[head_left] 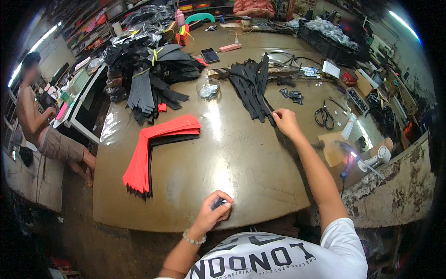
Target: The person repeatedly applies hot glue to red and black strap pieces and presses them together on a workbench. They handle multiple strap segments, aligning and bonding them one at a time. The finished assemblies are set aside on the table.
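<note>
Bare-armed above a brown worktable [241,160], a person in a white printed T-shirt [274,255] reaches forward with the right hand [286,122], thumb and forefinger pinched together on a black strip [270,108] at the near right edge of a fanned bundle of black strips [247,86]. The bundle lies past the middle of the table, its strips loosely overlapping. Nearer the body, the left hand [216,213], a beaded bracelet [194,237] at its wrist, curls around a small dark object [217,203] above the near edge; its exact kind cannot be told. To the left, red strips [160,135] are stacked in a bent, angled pile over black ones, well apart from both hands. Behind them rises a heap of dark grey pieces [144,90], partly tied with a yellow band [155,56], while a phone [210,56] and a clear round container [208,91] rest between heap and bundle. Black-handled scissors [324,117] lie to the right. A co-worker in shorts [62,144] leans at a side bench on the left; another, in a red top [253,7], sits at the far end
</note>
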Action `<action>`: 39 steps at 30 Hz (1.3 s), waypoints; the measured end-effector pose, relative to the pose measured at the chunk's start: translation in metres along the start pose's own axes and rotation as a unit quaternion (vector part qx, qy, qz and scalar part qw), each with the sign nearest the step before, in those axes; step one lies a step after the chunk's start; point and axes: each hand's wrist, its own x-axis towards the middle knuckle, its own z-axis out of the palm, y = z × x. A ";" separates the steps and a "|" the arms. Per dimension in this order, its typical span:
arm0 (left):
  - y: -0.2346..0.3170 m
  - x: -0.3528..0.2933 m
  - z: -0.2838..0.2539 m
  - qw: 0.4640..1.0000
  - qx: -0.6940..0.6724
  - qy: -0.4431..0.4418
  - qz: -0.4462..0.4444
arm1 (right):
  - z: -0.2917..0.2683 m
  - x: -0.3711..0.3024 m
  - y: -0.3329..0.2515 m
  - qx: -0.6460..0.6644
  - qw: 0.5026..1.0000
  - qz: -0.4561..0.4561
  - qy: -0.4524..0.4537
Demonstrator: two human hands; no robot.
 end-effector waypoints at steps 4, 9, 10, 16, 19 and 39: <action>-0.001 -0.016 -0.010 0.989 -0.075 0.104 0.076 | 0.015 0.024 0.016 -0.094 0.992 0.060 -0.052; -0.010 -0.043 -0.018 0.985 -0.054 0.164 -0.011 | 0.034 0.026 0.013 -0.119 0.992 0.037 0.006; -0.011 -0.046 -0.020 0.985 -0.033 0.165 -0.030 | 0.037 0.028 0.013 -0.110 0.993 0.044 0.006; -0.009 -0.040 -0.031 0.970 -0.149 0.180 0.069 | 0.030 0.036 0.001 0.038 0.997 0.064 0.022; -0.013 -0.030 -0.015 0.978 -0.124 0.161 0.052 | 0.017 0.005 -0.033 0.541 0.813 0.198 -0.084; -0.019 -0.023 0.022 0.898 0.435 0.047 0.047 | 0.013 -0.143 -0.079 0.491 0.646 0.253 -0.526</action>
